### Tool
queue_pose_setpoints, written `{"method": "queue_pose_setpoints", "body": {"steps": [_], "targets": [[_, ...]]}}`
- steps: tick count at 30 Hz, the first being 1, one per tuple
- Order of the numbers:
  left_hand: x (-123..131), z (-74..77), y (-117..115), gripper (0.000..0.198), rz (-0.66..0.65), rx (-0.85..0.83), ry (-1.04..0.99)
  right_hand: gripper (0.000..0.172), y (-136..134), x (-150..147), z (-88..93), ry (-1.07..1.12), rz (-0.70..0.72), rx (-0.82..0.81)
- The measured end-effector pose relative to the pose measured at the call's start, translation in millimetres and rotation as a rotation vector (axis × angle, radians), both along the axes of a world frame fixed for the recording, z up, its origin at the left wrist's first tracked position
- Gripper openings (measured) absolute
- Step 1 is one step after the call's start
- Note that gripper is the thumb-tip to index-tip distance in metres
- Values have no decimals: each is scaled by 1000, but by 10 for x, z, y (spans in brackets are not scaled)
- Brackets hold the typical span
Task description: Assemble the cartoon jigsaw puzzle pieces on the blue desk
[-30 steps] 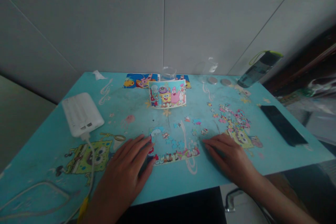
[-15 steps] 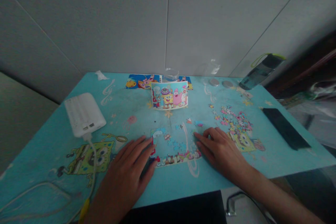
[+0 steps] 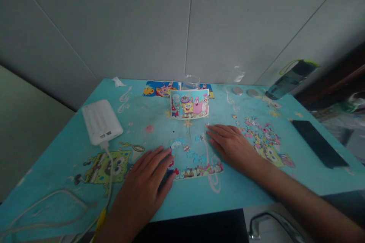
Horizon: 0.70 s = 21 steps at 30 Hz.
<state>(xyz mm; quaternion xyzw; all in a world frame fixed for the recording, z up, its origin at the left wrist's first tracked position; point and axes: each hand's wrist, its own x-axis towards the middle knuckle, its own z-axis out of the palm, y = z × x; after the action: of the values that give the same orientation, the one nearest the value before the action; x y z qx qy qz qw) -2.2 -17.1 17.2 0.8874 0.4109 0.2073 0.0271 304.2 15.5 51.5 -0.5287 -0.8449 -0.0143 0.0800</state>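
Observation:
A partly assembled jigsaw puzzle [image 3: 196, 172] lies on the table before me, its bottom row and part of its left side joined. My left hand [image 3: 151, 176] rests flat with fingers stretched along the puzzle's left edge, covering some of it. Several loose blue pieces [image 3: 194, 156] lie inside the outline. My right hand [image 3: 226, 142] reaches in from the right, fingers stretched out, its fingertips at a small puzzle piece [image 3: 207, 125] above the upper right of the outline. Whether they grip or only touch that piece is unclear. Another piece [image 3: 199, 138] lies just left of these fingers.
A picture card [image 3: 189, 105] stands against a clear round container [image 3: 191, 81]. Scattered puzzle pieces [image 3: 268, 133] lie right, near a black phone-like slab [image 3: 318, 142]. A white power bank [image 3: 102, 121] with a cable lies left. A bottle [image 3: 291, 79] leans at the back right.
My right hand has moved away from the puzzle's right side toward the loose pieces above it, its fingers now straighter. My left hand stays at the left edge. The view has shifted slightly.

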Motion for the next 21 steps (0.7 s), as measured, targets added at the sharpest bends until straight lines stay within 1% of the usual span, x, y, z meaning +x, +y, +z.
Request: {"method": "queue_pose_setpoints", "body": {"steps": [4, 6, 9, 11, 15, 18, 21], "targets": [[7, 18, -3, 35, 4, -13, 14, 33, 86, -6, 38, 58, 40, 23], [8, 21, -9, 35, 9, -18, 15, 36, 41, -60, 84, 108, 132, 9], [8, 19, -19, 34, 14, -17, 4, 42, -83, -181, 133, 155, 310, -57], [10, 18, -22, 33, 18, -18, -4, 46, -147, -254, 128, 148, 380, -95], [17, 19, -19, 32, 21, -25, -8, 50, -168, -300, 43, 116, 395, -128], [20, 24, -14, 32, 20, -32, -6, 50, -150, -259, -17, 102, 368, -129], [19, 27, -10, 31, 14, -33, -3, 49, -141, -196, -38, 83, 339, -124]]}}
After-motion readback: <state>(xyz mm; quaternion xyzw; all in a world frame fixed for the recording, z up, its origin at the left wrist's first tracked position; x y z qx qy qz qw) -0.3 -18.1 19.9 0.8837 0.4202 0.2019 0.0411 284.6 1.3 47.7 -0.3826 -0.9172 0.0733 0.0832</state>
